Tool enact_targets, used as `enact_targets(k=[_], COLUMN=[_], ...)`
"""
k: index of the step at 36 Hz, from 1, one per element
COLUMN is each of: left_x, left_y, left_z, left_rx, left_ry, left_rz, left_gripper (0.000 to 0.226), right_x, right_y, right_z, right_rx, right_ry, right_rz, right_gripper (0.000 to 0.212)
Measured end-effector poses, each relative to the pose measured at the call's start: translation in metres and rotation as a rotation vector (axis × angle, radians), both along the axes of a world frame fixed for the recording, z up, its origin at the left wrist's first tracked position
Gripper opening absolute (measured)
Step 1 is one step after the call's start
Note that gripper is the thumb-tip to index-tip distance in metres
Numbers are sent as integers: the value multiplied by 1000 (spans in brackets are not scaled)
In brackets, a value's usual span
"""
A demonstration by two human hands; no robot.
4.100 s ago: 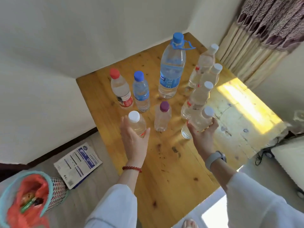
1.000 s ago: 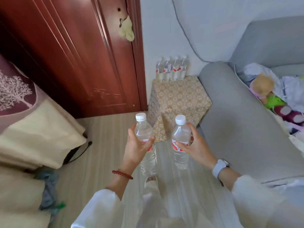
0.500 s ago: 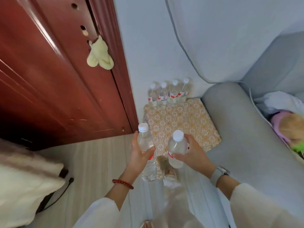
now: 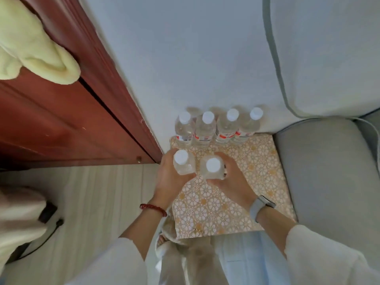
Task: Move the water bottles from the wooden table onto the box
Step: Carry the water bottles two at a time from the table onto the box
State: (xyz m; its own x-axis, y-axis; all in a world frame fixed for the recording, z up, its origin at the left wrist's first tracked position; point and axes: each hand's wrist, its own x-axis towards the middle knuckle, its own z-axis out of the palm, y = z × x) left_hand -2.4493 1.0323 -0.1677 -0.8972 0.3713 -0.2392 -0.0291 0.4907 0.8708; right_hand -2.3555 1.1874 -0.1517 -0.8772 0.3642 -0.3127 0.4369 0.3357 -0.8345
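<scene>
I look straight down on a box covered in a floral gold-and-white pattern, standing against the wall. Several clear water bottles with white caps and red labels stand in a row at its far edge. My left hand grips one white-capped bottle upright over the box's left part. Just to the right, my right hand grips a second white-capped bottle. I cannot tell whether either bottle's base touches the box. The wooden table is out of view.
A dark red wooden door with a pale yellow cloth hanging on it fills the left. A grey sofa arm presses against the box's right side. Pale plank floor lies left of the box, with a dark cable.
I have stepped up to the box and now look down on it. Both hands have carried their bottles forward from above the floor to over the box top, behind the standing row.
</scene>
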Motion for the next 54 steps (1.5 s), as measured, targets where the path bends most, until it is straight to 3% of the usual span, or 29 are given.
enact_targets(k=[8,22,42,54], left_x=[-22,-46,-52,-48], left_y=[25,17,15,16], left_z=[-22,-28,-23,-22], left_rx=[-88,37,49,-107], left_ry=[97,-3,-46,24], left_rz=[-16,-78,-140,-188], left_gripper=[77,71,71,77], right_x=[-37,-52,-58,-59], right_y=[15,22,22,18], right_z=[-26,-34,-32,-31], right_rx=[-44,-46,-92,-50], right_ry=[3,-19,-13,-12], right_rz=[3,-19,-68,-27], right_gripper=[71,75,76,86])
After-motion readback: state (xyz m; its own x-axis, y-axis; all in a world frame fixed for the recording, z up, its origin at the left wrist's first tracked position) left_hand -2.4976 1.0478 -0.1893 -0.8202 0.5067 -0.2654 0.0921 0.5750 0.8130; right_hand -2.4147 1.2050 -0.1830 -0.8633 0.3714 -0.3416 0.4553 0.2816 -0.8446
